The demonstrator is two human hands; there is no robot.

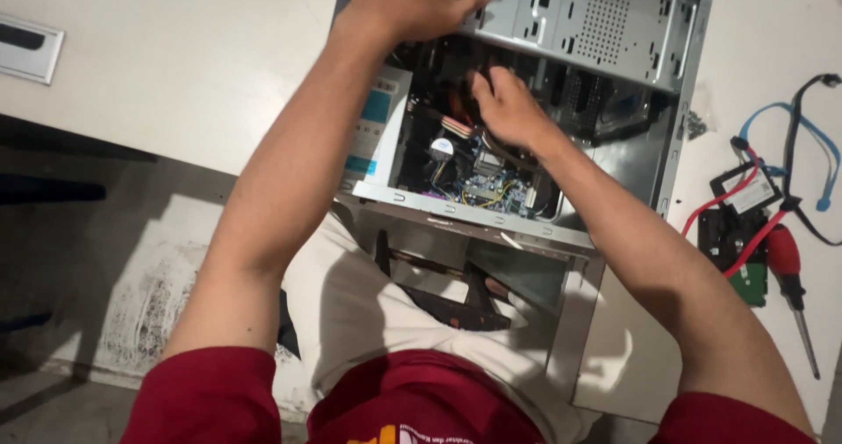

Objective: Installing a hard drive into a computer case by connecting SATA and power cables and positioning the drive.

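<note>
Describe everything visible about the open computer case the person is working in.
The computer case is a silver-grey metal tower lying on its side on a white table, side panel off. Its perforated drive cage sits at the far end; a green circuit board, a round fan and bundled coloured wires show inside. The left hand grips the cage's edge, while the right hand reaches among the wires. The near edge overhangs the person's lap.
</note>
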